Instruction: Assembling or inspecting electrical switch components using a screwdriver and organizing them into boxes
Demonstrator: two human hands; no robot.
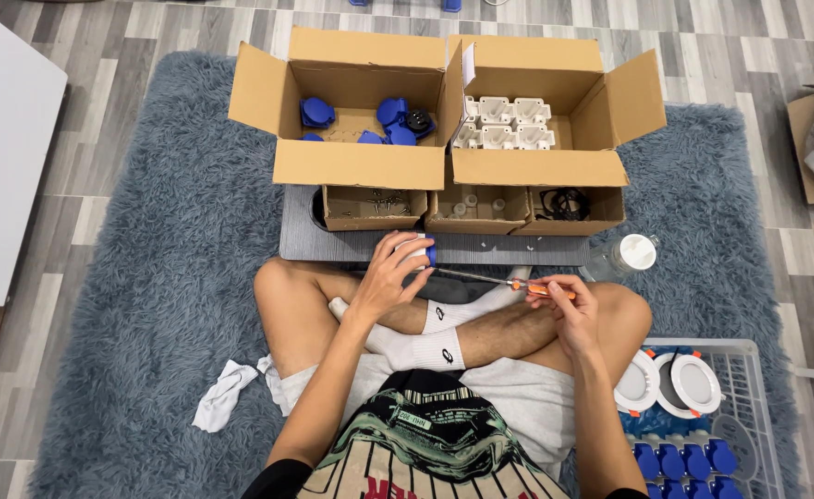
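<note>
**Screwdriver at a small blue-and-white part, over crossed legs**

A white cloth [223, 395] lies on the grey shaggy rug [148, 277] at far left. The left hand [390, 274] has its grip closed around a small blue-and-white part [422, 250], held at the near edge of the grey board [370, 245]. A screwdriver [490, 278] runs from that part to the right hand [564, 305], whose grip is closed on the orange handle. Behind stand open cardboard boxes [361, 162] of blue and white parts. A white wire basket [749, 407] sits at right.

The left hand [390, 274] hides most of the blue-and-white part [428, 251].
</note>
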